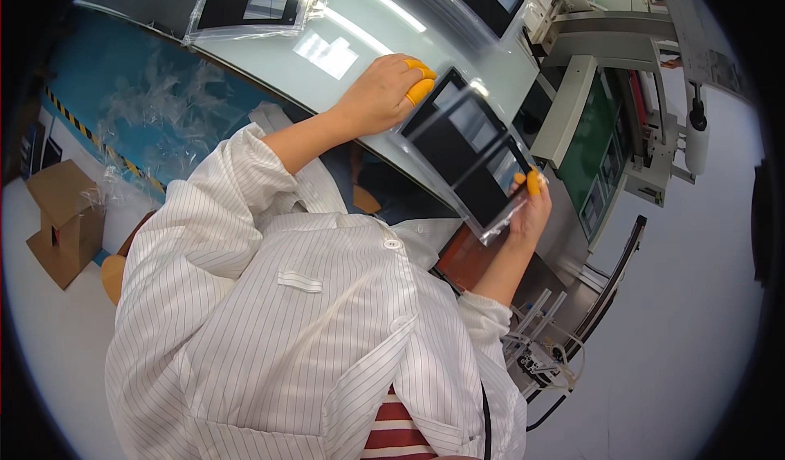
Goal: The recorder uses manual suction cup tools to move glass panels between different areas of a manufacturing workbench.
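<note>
Both arms in striped white sleeves reach forward, left hand [378, 96] curled with orange-capped fingertips [419, 90], right hand [530, 206] raised and gripping, thumb capped orange.

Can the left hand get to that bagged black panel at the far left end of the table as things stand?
Probably not right away: the left hand is gripping the black panel with the right hand; the bagged panel lies beyond, nothing between.

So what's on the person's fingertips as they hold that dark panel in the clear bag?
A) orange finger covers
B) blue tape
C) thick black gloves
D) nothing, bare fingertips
A: orange covers sit on the fingertips of the left hand and the right hand, which grip the dark panel in its clear bag at opposite ends.
</note>
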Available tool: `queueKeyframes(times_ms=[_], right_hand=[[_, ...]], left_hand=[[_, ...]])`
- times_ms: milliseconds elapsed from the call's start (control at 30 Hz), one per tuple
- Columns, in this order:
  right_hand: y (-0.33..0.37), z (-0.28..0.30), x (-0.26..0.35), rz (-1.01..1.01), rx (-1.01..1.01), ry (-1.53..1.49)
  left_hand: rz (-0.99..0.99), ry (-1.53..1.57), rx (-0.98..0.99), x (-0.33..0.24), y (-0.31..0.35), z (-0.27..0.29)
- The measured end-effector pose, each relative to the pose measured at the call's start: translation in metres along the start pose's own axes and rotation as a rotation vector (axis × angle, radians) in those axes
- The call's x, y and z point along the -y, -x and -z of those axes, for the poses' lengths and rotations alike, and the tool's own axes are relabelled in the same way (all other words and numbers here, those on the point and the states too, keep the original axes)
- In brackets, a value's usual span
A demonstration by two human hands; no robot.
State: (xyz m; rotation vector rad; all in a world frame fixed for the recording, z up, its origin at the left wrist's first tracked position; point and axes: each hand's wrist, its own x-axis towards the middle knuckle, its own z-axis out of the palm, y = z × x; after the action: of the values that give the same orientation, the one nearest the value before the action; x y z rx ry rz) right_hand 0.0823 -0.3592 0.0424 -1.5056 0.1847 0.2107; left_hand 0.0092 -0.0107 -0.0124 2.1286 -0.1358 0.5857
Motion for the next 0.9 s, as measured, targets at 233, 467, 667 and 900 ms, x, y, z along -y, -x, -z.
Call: queueKeyframes(times_ms=[233,467,667,900], right_hand=[[-0.03,-0.029,-0.012,-0.103,0.053,0.105],[-0.032,-0.039,-0.011,-0.137,-0.056,0.177],[-0.031,-0.041,-0.007,0.264,-0.313,1.1],[-0.056,0.05,0.005,0.419,-0.636,1.076]], left_hand=[[-0.026,-0.113,0.031,-0.006,-0.002,-0.001],[-0.041,-0.233,0.094,-0.014,-0.004,0.0],[-0.06,-0.265,0.128,-0.024,-0.014,-0.001],[-0.029,-0.32,0.175,-0.027,-0.012,-0.01]])
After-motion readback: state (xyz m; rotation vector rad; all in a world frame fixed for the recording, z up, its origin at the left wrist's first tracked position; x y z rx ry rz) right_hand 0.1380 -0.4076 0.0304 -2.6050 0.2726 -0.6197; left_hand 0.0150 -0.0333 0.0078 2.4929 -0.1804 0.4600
